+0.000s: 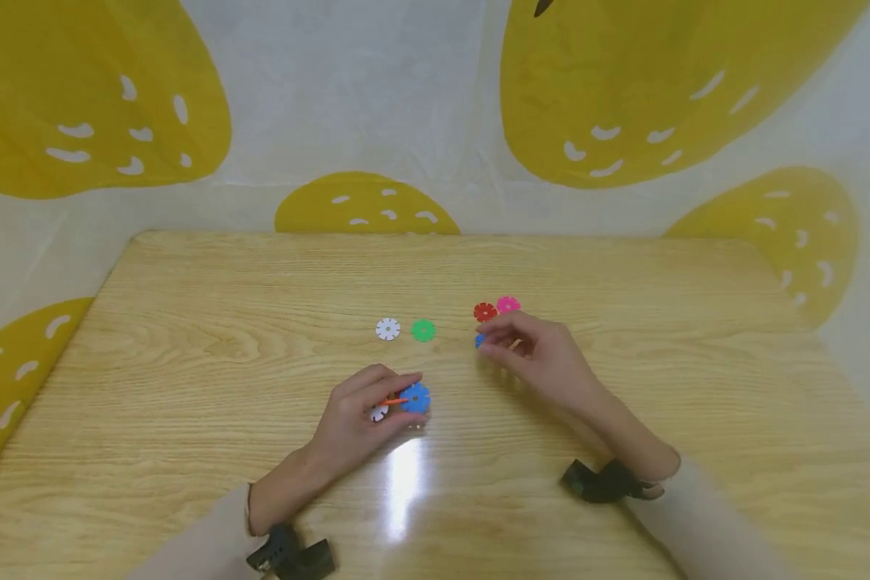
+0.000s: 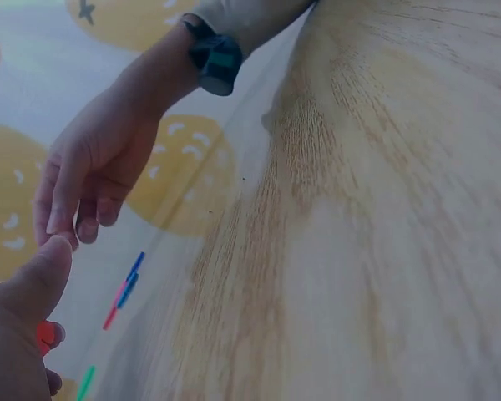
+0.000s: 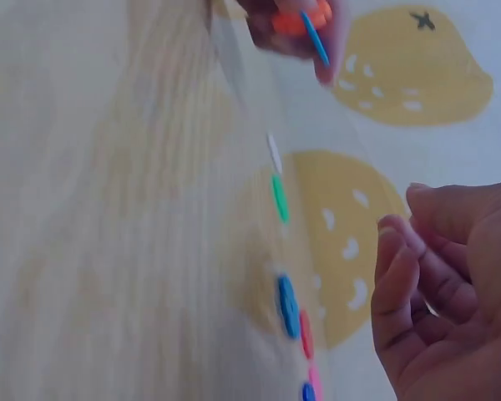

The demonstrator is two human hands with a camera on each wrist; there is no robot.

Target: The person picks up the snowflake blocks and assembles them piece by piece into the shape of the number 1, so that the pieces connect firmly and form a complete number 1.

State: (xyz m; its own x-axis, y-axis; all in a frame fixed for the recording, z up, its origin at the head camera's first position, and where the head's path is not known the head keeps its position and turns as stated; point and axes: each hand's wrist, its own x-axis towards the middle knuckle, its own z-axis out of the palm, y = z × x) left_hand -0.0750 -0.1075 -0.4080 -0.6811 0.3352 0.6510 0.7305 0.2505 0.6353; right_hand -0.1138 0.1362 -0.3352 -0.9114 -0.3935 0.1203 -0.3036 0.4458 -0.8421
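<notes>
My left hand [image 1: 395, 400] pinches a small cluster of joined toothed plastic discs: a blue disc [image 1: 416, 398], an orange one [image 1: 390, 400] and a white one [image 1: 379, 413]. The right wrist view shows that cluster [image 3: 309, 25] at the top. My right hand [image 1: 489, 338] hovers with loosely curled fingers [image 3: 398, 251] that hold nothing, just over a loose blue disc [image 1: 479, 341] on the wooden table [image 1: 261, 290]. A red disc [image 1: 485, 312] and a pink disc [image 1: 508, 304] lie just beyond its fingertips. In the left wrist view, my left thumb [image 2: 35, 280] nearly meets the right hand [image 2: 92, 167].
A white disc [image 1: 387, 329] and a green disc [image 1: 424, 330] lie side by side between the hands, slightly farther back. A white cloth with big yellow lemon shapes [image 1: 623, 97] hangs behind and beside the table. Glare marks the tabletop near the front edge.
</notes>
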